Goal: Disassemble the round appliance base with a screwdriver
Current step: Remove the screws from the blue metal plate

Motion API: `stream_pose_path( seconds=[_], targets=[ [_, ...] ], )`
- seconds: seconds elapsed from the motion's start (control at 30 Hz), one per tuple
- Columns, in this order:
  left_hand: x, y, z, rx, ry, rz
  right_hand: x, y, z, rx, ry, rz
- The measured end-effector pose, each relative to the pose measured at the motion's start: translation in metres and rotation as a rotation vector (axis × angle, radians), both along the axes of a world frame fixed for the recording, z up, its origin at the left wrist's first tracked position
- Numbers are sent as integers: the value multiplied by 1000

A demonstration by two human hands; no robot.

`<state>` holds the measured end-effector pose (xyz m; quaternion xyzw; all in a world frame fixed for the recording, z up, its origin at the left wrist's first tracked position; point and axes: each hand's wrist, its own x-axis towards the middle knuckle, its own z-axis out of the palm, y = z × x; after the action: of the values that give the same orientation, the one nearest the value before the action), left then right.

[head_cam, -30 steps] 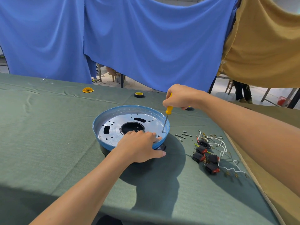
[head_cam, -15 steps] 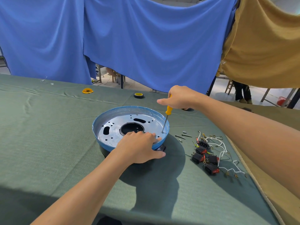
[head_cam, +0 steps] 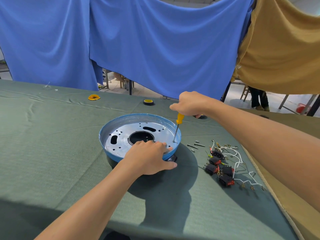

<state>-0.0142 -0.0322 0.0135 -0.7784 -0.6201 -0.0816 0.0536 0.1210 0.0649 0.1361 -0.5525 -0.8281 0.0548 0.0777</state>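
Since 1.0 s ago: right hand [head_cam: 190, 104] has loosened its wrap on the screwdriver [head_cam: 179, 119]. The forefinger now sticks out to the left, and the other fingers curl round the top of the yellow handle. Tip has not shifted; it sits on the same screw at the right side of the plate, just inside the rim. Left hand [head_cam: 149, 160] and base [head_cam: 107, 151] unchanged.

Edges and room: base sits mid-desk [head_cam: 52, 144], somewhat toward the right edge. A broad stretch of green cloth runs from it to the left edge and to the near edge. The far edge lies under the blue curtain [head_cam: 155, 49]. Tape roll [head_cam: 148, 102] and a yellow scrap [head_cam: 94, 97] lie near that edge, well apart from the base. Between base and right edge lie loose screws [head_cam: 195, 146] and, nearer me, a cluster of switches [head_cam: 220, 168] with white wires, close to the edge.

Hands and base: I read the left hand as palm down over the near-right rim, fingers spread flat on the plate, thumb outside against the black lower wall. The right hand hovers above the far-right rim, and the shaft slants down and leftward into the base. Both hands are on the base's right half, apart from each other.
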Motion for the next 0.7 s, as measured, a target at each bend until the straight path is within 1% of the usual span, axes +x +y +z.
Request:
stream_pose_path(
  seconds=[0.1, 0.27, 0.33, 0.4, 0.47, 0.63, 0.7],
  targets=[
    [0, 0, 0, -3, -2, 2, 0, 0, 0, -34, -23, 22],
    [0, -1, 0, -11, -7, 10, 1, 1, 1, -88, 13, 47],
    [1, 0, 1, -16, -7, 7, 2, 3, 0, -57, -25, 42],
    [1, 0, 1, -25, -8, 9, 3, 3, -1, 17, -79, 32],
    [1, 0, 1, -31, -9, 13, 4, 4, -1, 40, -83, 44],
    [1, 0, 1, -46, -10, 26, 4, 0, 2, -61, -28, 66],
    [1, 0, 1, -56, -9, 27, 4, 0, 3, -58, -65, 64]
  ],
)
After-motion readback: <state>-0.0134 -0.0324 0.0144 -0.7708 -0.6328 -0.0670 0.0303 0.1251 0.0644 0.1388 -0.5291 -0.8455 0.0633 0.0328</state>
